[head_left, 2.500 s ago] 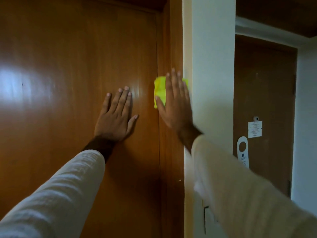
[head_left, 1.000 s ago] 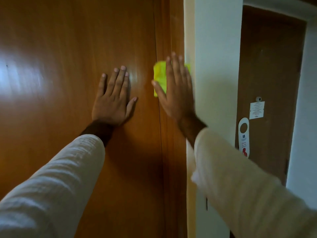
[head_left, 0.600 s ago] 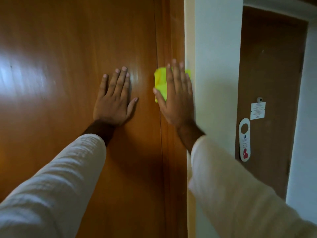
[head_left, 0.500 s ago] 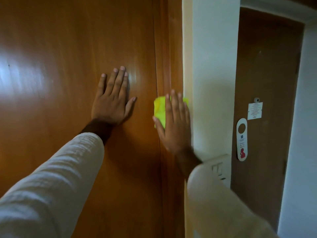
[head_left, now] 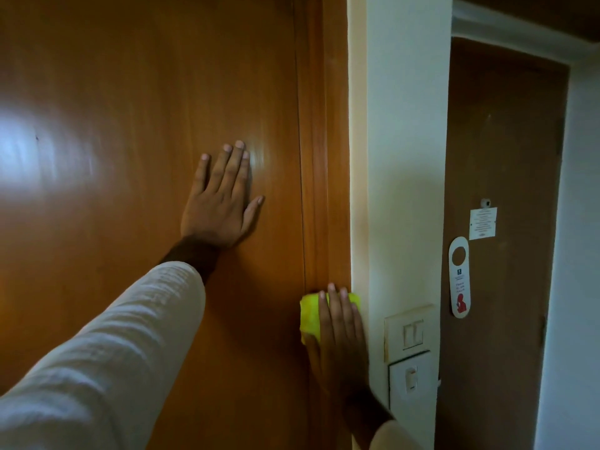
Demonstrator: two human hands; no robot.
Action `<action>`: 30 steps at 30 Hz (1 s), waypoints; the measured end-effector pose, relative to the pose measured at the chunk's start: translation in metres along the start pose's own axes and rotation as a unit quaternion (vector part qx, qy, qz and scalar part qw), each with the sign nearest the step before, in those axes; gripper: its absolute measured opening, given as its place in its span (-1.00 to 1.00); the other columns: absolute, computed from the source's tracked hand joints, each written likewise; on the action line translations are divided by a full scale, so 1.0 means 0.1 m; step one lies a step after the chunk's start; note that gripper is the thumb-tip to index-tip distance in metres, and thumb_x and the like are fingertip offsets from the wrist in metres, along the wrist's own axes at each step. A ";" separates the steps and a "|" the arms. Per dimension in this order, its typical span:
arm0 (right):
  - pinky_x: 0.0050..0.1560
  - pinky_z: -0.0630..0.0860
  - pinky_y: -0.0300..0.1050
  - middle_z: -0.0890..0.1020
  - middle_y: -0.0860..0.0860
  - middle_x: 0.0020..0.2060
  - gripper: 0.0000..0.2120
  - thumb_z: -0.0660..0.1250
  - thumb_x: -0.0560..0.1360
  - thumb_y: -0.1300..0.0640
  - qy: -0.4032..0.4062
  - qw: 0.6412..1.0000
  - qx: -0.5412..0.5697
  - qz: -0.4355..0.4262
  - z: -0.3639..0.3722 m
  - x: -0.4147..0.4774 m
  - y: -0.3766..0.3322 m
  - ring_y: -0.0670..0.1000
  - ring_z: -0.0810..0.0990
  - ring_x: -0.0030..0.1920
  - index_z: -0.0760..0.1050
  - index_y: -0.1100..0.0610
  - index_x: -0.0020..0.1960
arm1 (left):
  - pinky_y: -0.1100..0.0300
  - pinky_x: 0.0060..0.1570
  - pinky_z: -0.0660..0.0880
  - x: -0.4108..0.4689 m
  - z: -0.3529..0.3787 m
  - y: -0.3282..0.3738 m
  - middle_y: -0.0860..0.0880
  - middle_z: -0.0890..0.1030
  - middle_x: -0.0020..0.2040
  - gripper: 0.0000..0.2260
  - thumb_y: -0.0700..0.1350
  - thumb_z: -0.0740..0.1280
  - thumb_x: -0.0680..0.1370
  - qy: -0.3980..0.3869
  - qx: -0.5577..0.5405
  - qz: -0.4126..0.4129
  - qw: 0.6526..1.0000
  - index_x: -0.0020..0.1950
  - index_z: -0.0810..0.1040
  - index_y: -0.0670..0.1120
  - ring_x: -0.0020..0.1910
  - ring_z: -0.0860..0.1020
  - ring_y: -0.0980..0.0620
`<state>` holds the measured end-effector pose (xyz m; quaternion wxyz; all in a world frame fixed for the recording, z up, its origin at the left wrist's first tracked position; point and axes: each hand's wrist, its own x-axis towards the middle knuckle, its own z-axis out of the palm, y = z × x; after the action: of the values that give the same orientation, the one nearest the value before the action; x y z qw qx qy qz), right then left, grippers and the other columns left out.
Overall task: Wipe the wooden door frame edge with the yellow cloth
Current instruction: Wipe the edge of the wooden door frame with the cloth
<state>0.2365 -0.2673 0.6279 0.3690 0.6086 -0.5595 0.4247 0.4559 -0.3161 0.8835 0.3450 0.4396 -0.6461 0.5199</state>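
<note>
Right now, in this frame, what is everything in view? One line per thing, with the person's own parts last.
wooden door: 1, glossy orange-brown, fills the left half.
wooden door frame edge: 1, orange-brown, vertical strip right of the door.
yellow cloth: 1, bright yellow, pressed flat on the frame edge, low in view.
wall: 1, white, right of the frame.
switch plates: 2, white, stacked on the wall beside the cloth.
second door: 1, dark brown, far right.
paper notice: 1, white, on the second door.
door hanger: 1, white with red, below the notice.
sleeves: 2, off-white.
left hand: flat on the door, empty.
right hand: flat over the cloth.
</note>
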 end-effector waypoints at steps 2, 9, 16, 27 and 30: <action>0.63 0.09 0.13 0.13 0.07 0.65 -0.33 0.11 0.65 -0.19 0.005 1.000 0.005 0.007 -0.14 0.39 -0.03 0.12 0.08 0.66 0.08 0.10 0.65 | -0.23 0.68 0.02 0.00 0.01 0.00 -0.19 0.01 0.74 -0.29 0.25 -0.06 0.71 -0.002 0.000 0.001 1.000 0.72 0.01 -0.21 0.74 0.00 -0.15; 0.65 0.08 0.16 0.11 0.12 0.67 -0.30 0.09 0.66 -0.21 0.063 0.998 0.003 -0.021 -0.74 2.13 -0.04 0.16 0.03 0.68 0.05 0.12 0.67 | -0.22 0.68 0.00 0.00 0.01 0.00 -0.18 0.00 0.74 -0.28 0.25 -0.07 0.71 0.001 -0.004 0.001 1.000 0.72 -0.01 -0.21 0.74 -0.01 -0.14; 0.64 0.12 0.16 0.20 0.14 0.65 -0.31 0.13 0.64 -0.20 0.104 0.995 0.001 -0.009 -0.99 2.98 -0.10 0.19 0.12 0.66 0.15 0.15 0.64 | -0.23 0.68 -0.01 0.00 0.02 0.00 -0.18 0.00 0.74 -0.28 0.25 -0.07 0.71 0.004 -0.008 0.003 1.000 0.72 -0.01 -0.21 0.74 -0.01 -0.14; 0.65 0.03 0.11 0.09 0.07 0.67 -0.31 0.12 0.67 -0.18 0.008 1.000 0.008 0.008 -0.34 0.78 -0.06 0.11 0.01 0.68 0.04 0.10 0.67 | -0.24 0.68 0.00 0.00 0.00 0.00 -0.19 0.01 0.74 -0.28 0.25 -0.06 0.71 -0.001 -0.013 0.006 1.000 0.72 -0.01 -0.21 0.74 0.00 -0.16; 0.64 0.06 0.09 0.16 0.09 0.64 -0.33 0.18 0.64 -0.16 -0.006 1.000 -0.009 0.010 -0.06 0.08 -0.01 0.15 0.16 0.64 0.10 0.11 0.64 | -0.24 0.68 0.01 0.00 0.01 0.00 -0.19 0.01 0.74 -0.29 0.24 -0.06 0.72 0.001 -0.006 0.003 1.000 0.72 0.00 -0.21 0.74 0.00 -0.16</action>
<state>0.2369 -0.2648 0.6375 0.3670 0.6024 -0.5713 0.4196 0.4557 -0.3168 0.8828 0.3468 0.4350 -0.6504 0.5172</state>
